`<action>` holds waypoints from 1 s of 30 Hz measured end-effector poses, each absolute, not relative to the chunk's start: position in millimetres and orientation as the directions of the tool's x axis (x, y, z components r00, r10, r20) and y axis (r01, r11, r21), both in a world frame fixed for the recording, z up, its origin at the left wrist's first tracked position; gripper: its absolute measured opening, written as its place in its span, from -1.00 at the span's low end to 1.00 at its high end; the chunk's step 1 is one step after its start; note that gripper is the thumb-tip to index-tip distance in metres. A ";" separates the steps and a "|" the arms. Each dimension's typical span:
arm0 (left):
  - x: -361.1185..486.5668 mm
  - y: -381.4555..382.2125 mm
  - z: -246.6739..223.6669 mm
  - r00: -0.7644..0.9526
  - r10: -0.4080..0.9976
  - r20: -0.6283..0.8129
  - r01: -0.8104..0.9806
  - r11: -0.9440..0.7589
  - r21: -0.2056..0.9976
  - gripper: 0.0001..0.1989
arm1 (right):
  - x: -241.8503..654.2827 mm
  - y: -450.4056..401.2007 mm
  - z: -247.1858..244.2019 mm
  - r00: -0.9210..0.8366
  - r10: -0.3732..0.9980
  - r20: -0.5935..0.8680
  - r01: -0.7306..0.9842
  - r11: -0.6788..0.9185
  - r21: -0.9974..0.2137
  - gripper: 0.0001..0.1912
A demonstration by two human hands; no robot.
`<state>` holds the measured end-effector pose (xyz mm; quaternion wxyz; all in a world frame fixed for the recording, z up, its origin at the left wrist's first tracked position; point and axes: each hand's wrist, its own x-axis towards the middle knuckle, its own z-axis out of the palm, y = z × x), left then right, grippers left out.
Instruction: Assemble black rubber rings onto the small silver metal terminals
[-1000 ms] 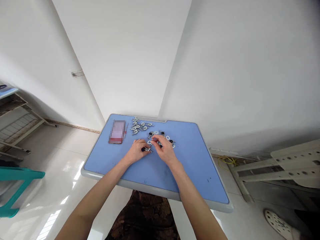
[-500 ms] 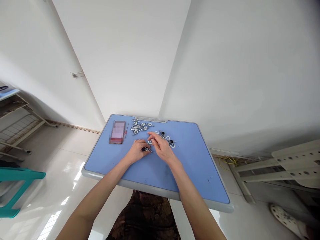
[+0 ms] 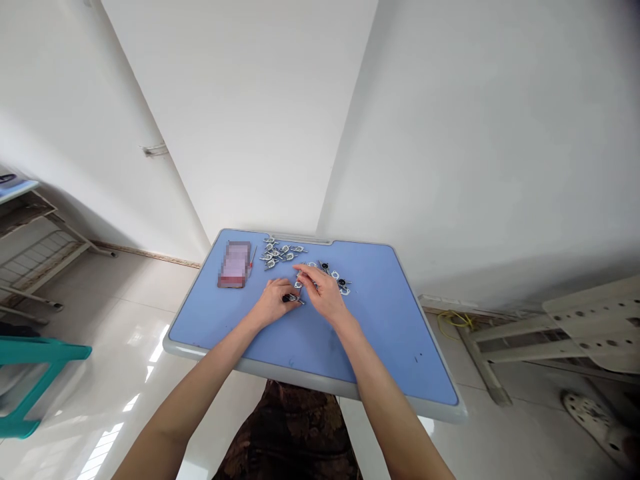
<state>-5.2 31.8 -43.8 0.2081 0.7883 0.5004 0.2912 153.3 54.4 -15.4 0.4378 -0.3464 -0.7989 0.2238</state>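
My left hand (image 3: 273,300) is closed around a small metal fitting with a black part (image 3: 291,298), holding it low over the blue table (image 3: 320,333). Just right of it, my right hand (image 3: 323,288) has its thumb and index finger brought together. A thin line runs down from those fingertips towards the fitting; what it is, I cannot make out. Behind my right hand lie several flat metal plates (image 3: 345,291) and metal parts with black round knobs (image 3: 341,282), partly hidden by the hand. A heap of similar silver fittings (image 3: 273,253) lies at the back edge.
A phone (image 3: 234,265) with a blurred screen lies at the table's left, beside a thin tool with a red part (image 3: 251,264). A teal stool (image 3: 45,348) stands on the floor at left. At right are a beige metal frame (image 3: 520,347), yellow cord (image 3: 455,321) and a clog-type shoe (image 3: 587,410).
My right hand has shifted slightly left, its fingertips closer to the fitting. The left hand stays nearly still. At far right, the shoe has moved to the right.
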 end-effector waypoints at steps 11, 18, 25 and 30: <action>-5.9 32.2 -45.9 0.327 0.910 0.254 0.654 -0.412 0.634 -0.92 | 154.0 54.2 -15.7 -0.402 0.731 0.551 0.325 0.677 -0.661 -0.69; -6.4 33.4 -48.5 0.342 0.903 0.258 0.651 -0.426 0.628 -0.91 | 142.0 57.3 -22.7 -0.251 0.766 0.592 0.406 0.638 -0.654 -0.85; -6.6 32.2 -44.5 0.344 0.904 0.255 0.657 -0.425 0.622 -0.90 | 152.6 51.2 -15.6 -0.365 0.741 0.563 0.386 0.671 -0.633 -0.68; -7.1 33.5 -46.6 0.346 0.900 0.265 0.651 -0.433 0.623 -0.90 | 155.6 51.3 -14.5 -0.404 0.732 0.549 0.263 0.667 -0.697 -0.63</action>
